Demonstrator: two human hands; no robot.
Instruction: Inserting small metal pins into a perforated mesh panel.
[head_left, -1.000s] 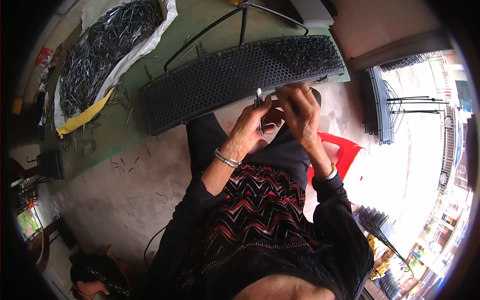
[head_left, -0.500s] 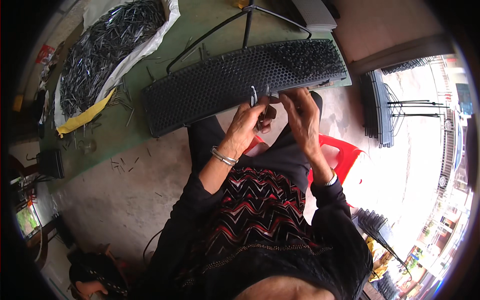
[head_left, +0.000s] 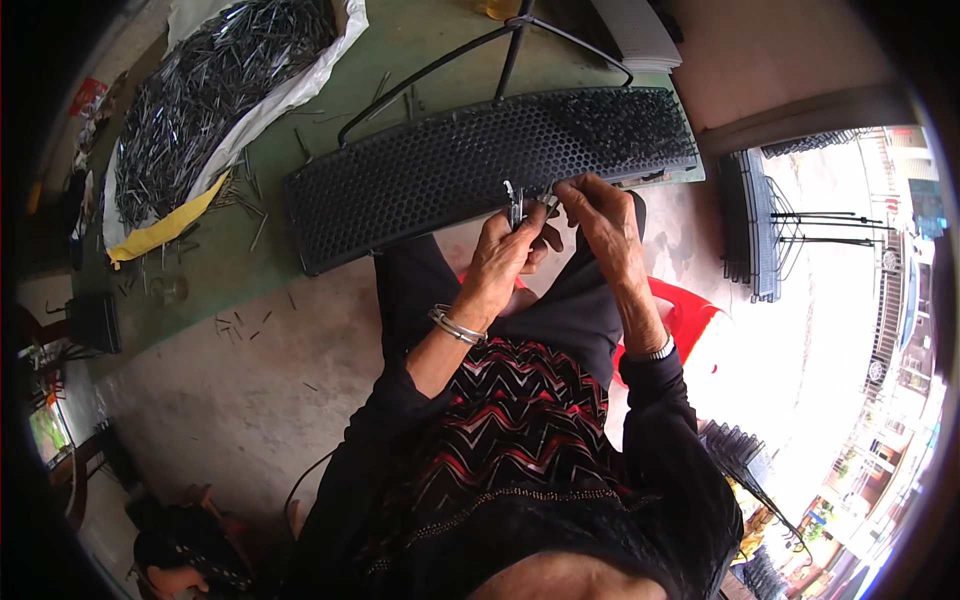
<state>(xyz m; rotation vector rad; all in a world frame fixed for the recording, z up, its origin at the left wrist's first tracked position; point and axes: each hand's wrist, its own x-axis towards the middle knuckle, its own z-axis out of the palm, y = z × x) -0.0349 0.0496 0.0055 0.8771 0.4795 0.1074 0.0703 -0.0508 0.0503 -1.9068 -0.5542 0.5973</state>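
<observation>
A long black perforated panel (head_left: 430, 175) lies across my knees and the green mat, its right end filled with small dark pins. My left hand (head_left: 505, 250) is closed around a small bundle of thin metal pins (head_left: 515, 205) that stick up from the fist, right at the panel's near edge. My right hand (head_left: 600, 215) sits beside it, its fingertips pinching at the top of the same bundle. A metal bangle circles my left wrist.
A white sack (head_left: 215, 90) heaped with dark metal pins lies at the upper left, with loose pins scattered on the green mat (head_left: 300, 150). A black metal stand (head_left: 510, 45) rises behind the panel. Stacked black panels (head_left: 750, 225) stand at right. I sit on a red stool (head_left: 690, 320).
Both hands have moved slightly forward to the panel's near edge, still working the pin bundle between them.
</observation>
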